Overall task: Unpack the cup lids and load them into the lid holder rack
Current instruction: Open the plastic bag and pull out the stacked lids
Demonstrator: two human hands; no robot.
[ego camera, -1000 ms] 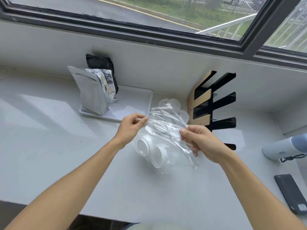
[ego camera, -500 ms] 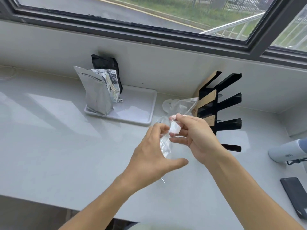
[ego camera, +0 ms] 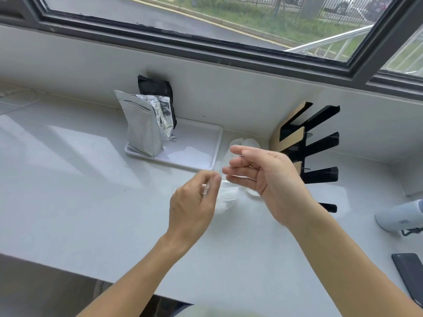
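A stack of white translucent cup lids (ego camera: pixel 225 197) in thin clear plastic wrap hovers just above the grey counter between my hands. My left hand (ego camera: pixel 194 202) pinches the wrap at the stack's left end with thumb and forefinger. My right hand (ego camera: pixel 263 177) is blurred, just right of and above the stack, fingers half curled and apart, nothing clearly in them. More clear lids (ego camera: pixel 245 143) lie behind my right hand on the counter. The black lid holder rack (ego camera: pixel 320 143) with a wooden side stands against the wall at the right, its slots showing no lids.
A white tray (ego camera: pixel 194 156) at the back holds a silver foil pouch (ego camera: pixel 144 124) and a black pouch (ego camera: pixel 155 88). A white appliance (ego camera: pixel 400 216) and a dark phone (ego camera: pixel 409 277) lie at the right edge. The counter's front edge runs below my forearms.
The spread-out bag was bunched up between both hands. Now my right hand has let go and drawn back to the right, while my left hand keeps its pinch on the wrap.
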